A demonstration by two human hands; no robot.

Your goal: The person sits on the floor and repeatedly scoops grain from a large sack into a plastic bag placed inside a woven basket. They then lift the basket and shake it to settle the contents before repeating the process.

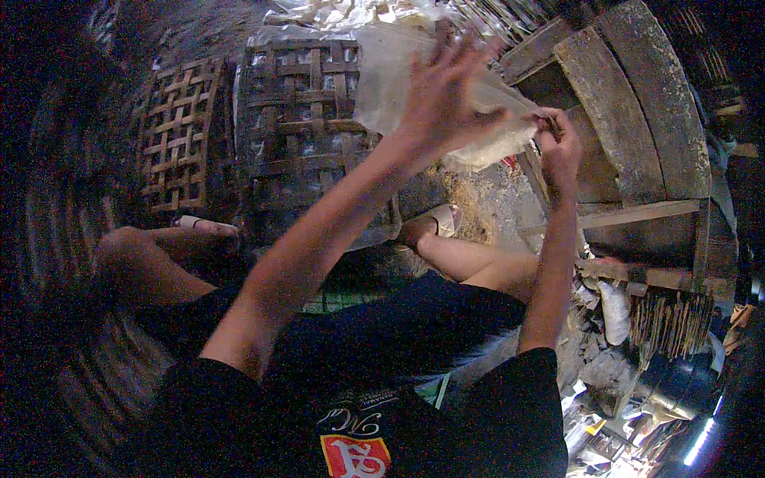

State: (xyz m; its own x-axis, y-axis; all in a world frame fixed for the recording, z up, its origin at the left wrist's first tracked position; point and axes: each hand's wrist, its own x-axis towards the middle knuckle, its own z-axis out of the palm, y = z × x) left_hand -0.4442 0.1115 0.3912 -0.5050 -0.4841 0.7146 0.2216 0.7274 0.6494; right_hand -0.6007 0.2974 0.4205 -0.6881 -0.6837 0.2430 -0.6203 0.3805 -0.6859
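Note:
A translucent pale plastic sheet or bag (382,77) hangs before me, its wrinkled lower part (493,146) lit yellowish. My right hand (559,143) pinches its right edge between thumb and fingers. Blurred by motion, my left hand (439,98) spreads its fingers over the sheet, and nothing shows in its grasp; whether it touches the plastic is unclear. Beneath and left of the sheet lies a woven slat lattice (293,125) with clear plastic showing through its gaps. Crumpled whitish plastic (358,13) lies at its far end.
A smaller woven lattice (179,134) leans at the left. Wooden planks and a frame (603,113) stand close to my right arm. Below them are a bundle of thin sticks (672,322) and scattered debris (609,358). My sandalled foot (445,221) rests beside the dirt floor (478,194).

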